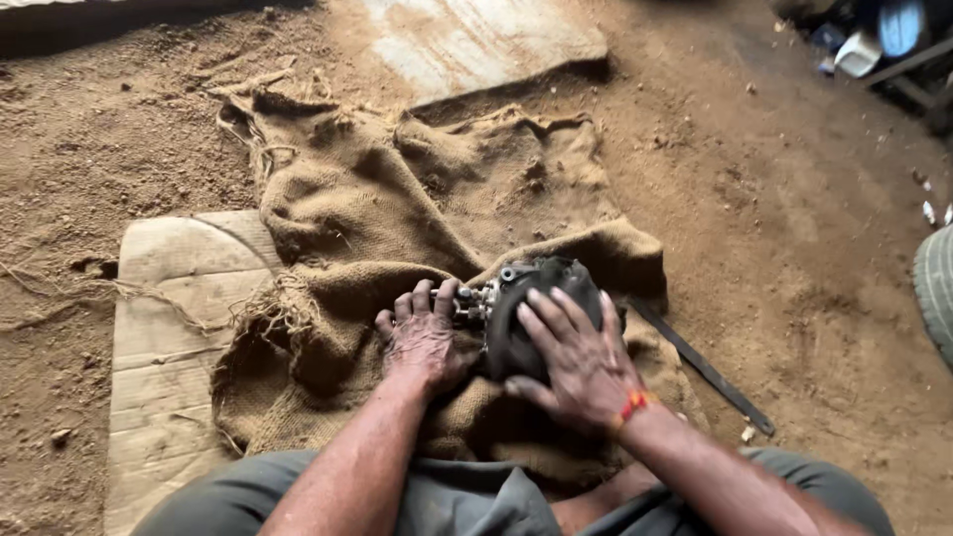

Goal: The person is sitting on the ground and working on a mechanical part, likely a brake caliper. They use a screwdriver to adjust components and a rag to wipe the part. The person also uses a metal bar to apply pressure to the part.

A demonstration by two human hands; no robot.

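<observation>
Head view, single frame, looking down over lap and forearms.

Item: dark metal machine part [536, 308], rounded housing with bright silvery fittings [475, 301] projecting from its left side. Location: on crumpled burlap sack [397, 199], just in front of knees, near sack's lower right edge.

Left hand [425, 342]: knuckles up, fingers curled together against silvery fittings at part's left side; touching, grip from beneath not visible, so cannot tell whether clamped.

Right hand [576, 357]: palm down, fingers spread apart and laid flat over top of dark housing, thumb tucked along lower edge; pressing on it rather than closed around it. Red thread band [632, 404] at wrist.

Clothing: grey-green garment [467, 496] across bottom of frame, both bare forearms rising from it.

Surroundings:
- Flattened cardboard sheet [164, 328], dirty, under sack's left portion, extending to lower left.
- Long dark flat metal strip [705, 369], lying diagonally on ground just right of part, one end tucked near sack.
- Pale worn board [476, 40], at top centre, beyond sack.
- Loose sandy dirt floor [794, 248], small stones scattered.
- Tyre edge [935, 293], grey tread, at right border.
- Blue and white containers [879, 40], top right corner, partly cut off, kind unclear.
</observation>
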